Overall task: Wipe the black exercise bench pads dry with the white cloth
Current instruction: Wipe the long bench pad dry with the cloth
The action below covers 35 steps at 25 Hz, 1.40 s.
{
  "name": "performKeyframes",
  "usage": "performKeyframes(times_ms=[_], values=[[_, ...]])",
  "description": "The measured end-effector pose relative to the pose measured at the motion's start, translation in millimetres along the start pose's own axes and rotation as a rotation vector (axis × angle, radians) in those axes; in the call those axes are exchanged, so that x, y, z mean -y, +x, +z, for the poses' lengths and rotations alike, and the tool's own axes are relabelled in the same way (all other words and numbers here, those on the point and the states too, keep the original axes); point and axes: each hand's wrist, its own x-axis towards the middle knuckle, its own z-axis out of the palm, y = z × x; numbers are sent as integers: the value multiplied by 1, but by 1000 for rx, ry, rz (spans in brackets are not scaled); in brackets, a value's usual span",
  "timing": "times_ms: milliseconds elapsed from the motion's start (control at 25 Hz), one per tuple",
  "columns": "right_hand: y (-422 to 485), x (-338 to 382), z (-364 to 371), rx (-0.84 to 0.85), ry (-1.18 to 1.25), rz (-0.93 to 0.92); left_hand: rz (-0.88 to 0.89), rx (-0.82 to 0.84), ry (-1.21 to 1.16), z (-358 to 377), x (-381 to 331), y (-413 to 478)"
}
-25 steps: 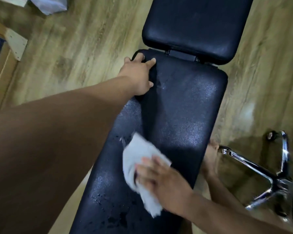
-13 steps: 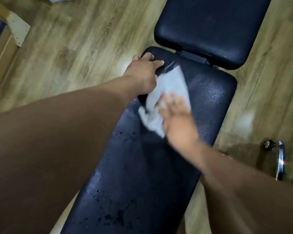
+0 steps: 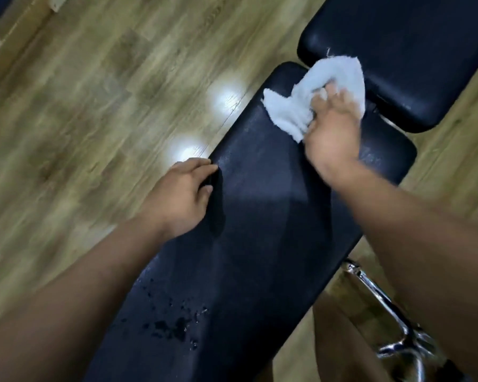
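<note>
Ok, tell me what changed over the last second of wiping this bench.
The right hand swept the white cloth up the long bench pad, from near the person to the far end beside the smaller pad. The left hand slid from the far corner back along the left edge. The cloth stayed gripped; the water droplets near the person remain unwiped.

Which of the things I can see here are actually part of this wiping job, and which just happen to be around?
Part of the job:
- white cloth, pressed down by the right hand
- long bench pad, with water drops near its close end
- far bench pad
- left hand, on the long pad's edge

Just there:
- wooden floor
- chrome frame
</note>
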Motion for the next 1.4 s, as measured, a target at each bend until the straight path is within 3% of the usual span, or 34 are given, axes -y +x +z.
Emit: performKeyframes(times_ms=[40, 120, 200, 240, 280, 400, 480, 560, 600, 680, 760, 840, 880, 1040, 1160, 1240, 1320, 1400], values=[[-24, 29, 2, 4, -94, -71, -52, -48, -79, 0, -1, -4], [-103, 93, 19, 58, -38, -524, -118, -189, -123, -2, -1, -11], [-177, 116, 27, 386, -3, -1006, -121, -271, -55, -1, -2, -19], [-172, 104, 19, 424, 4, -1132, -121, -263, -32, 1, -4, -22], [-147, 87, 15, 331, 50, -1137, -116, -218, -19, 4, -7, -25], [-31, 35, -19, 229, 16, -580, -121, -61, 64, 18, -19, -33], [42, -1, -46, 127, -88, -248, -169, -49, 94, 23, -24, -33], [58, 5, -50, 40, -46, -136, -195, -31, 106, 21, -27, -32], [44, 23, -37, 63, -67, -201, -204, -35, 85, 19, -28, -31], [-21, 69, -2, 130, -63, -538, -268, -82, -44, 14, -33, -35], [-81, 102, 23, 192, 14, -968, -367, -273, -120, 8, -35, -42], [-63, 93, 16, 237, 36, -1178, -405, -426, -83, 7, -35, -46], [-36, 77, 10, 203, 10, -1120, -390, -423, -51, 9, -35, -49], [88, -17, -38, 130, -83, -507, -207, -168, 25, 38, -65, -24], [77, 3, -35, 52, -18, -428, -332, -124, 45, 49, -97, -14], [10, 32, -9, 114, -13, -655, -472, -243, -32, 40, -107, -22], [-86, 44, 6, 370, -150, -1132, -597, -359, -37, 31, -104, -40], [-130, 25, 3, 533, -231, -1527, -644, -252, 1, 36, -100, -56]])
